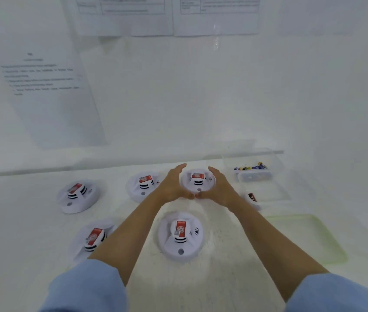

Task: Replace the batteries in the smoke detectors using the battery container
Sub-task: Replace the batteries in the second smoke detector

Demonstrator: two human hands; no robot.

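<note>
On table, five smoke detectors, one battery container, left hand, right hand clasping far detector

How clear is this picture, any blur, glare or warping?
Head view: washed out, white table and wall nearly merging; print on the wall sheet too blurred to read; wide lens skews the table's far edge; the clear battery container barely shows.

bright, flat white light washes out the scene; shadows by the smoke detectors are faint. all is hazy, and print on the wall papers blurs.
</note>
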